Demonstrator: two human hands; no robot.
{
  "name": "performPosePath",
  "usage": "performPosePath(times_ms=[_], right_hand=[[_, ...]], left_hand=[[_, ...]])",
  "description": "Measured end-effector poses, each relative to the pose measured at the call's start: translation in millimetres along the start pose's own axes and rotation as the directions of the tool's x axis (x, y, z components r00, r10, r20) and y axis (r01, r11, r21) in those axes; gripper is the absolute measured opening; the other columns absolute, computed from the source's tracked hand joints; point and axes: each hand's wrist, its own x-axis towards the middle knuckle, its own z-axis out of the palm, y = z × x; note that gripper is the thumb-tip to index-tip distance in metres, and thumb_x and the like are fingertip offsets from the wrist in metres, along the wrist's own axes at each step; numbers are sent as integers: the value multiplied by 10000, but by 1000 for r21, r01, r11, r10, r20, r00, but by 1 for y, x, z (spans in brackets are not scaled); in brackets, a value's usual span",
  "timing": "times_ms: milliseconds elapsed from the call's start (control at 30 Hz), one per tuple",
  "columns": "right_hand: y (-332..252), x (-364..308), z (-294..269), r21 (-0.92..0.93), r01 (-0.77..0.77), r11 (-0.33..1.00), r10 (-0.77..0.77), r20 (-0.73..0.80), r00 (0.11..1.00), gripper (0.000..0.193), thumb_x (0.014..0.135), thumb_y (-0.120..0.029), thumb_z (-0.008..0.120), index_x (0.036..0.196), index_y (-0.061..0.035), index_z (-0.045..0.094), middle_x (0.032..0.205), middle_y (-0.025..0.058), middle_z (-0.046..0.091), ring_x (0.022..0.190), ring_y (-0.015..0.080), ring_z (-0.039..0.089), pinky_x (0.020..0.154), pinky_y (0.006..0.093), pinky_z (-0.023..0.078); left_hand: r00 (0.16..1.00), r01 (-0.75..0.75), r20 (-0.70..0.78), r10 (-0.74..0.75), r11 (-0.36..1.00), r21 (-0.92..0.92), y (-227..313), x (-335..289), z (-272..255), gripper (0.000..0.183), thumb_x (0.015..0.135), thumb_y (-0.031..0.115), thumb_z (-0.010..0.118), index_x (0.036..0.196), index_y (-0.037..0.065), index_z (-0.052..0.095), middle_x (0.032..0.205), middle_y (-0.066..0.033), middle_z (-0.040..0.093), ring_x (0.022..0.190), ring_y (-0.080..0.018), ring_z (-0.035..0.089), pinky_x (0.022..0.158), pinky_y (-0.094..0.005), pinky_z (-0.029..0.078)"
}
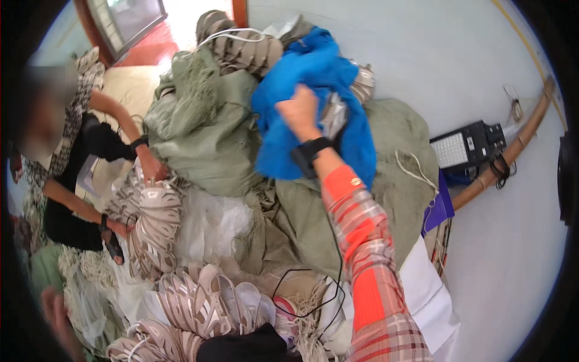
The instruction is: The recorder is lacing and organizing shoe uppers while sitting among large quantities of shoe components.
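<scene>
My right hand (298,111), with a black band at its wrist, is closed on a blue cloth (280,151) that looks like a garment. The cloth lies over bulging green sacks (386,142), and something silvery shows in its folds. At the lower left rim my left hand (57,311) is blurred; its fingers are too smeared to read. Near it are bundles of beige and white striped shoes (208,301). A co-worker at the left has both hands on another shoe bundle (158,211).
More strung shoes (244,51) stand behind a second green sack (205,139). Clear plastic (214,220) lies between the bundles. A black cable (341,259) hangs below my right arm. Along the right wall are a lamp-like panel (452,149), a curved wooden pole (518,148) and a purple sheet (439,211).
</scene>
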Motion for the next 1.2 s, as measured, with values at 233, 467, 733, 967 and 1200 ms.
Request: performPosePath(times_ms=[233,467,733,967,1200], right_hand=[[-72,-117,-22,54,178,983,-179,538,824,208,572,2,529,762,41,454,755,267,509,749,450,525,643,527,433],[-5,-72,-103,617,88,782,-528,582,618,120,751,-117,685,783,-15,629,785,69,641,696,165,608,659,316,509],[206,11,-43,157,-779,606,781,65,621,1022,685,-448,694,1394,98,200,1348,335,378,1248,399,417,1011,406,365],[271,40,-6,-797,-573,192,773,-236,589,1235,584,-579,750,1435,47,111,1390,328,322,1315,380,338,1060,404,311],[202,-10,-53,-147,-721,677,736,109,669,1159,564,-494,802,1392,69,218,1310,286,462,1228,395,450,1037,422,341]], left_hand=[[445,133,890,98,976,-174,154,-24,351,882,839,526,585,1451,36,179,1367,-137,402,1259,-257,388,958,-399,380],[470,545,882,-27,795,-266,105,-93,454,306,682,-29,592,987,-37,608,897,-96,635,771,-203,589,713,-319,479],[391,722,916,-90,647,-244,35,-88,425,317,713,-52,612,1029,-28,602,931,-97,633,781,-223,608,701,-339,505],[245,784,963,-109,607,-131,33,-121,389,477,706,-61,620,1176,-43,543,1113,-129,615,967,-255,592,886,-379,465],[354,825,928,-113,506,-253,67,-141,291,615,677,-56,597,1277,-29,464,1209,-162,570,1042,-304,577,903,-412,480]])
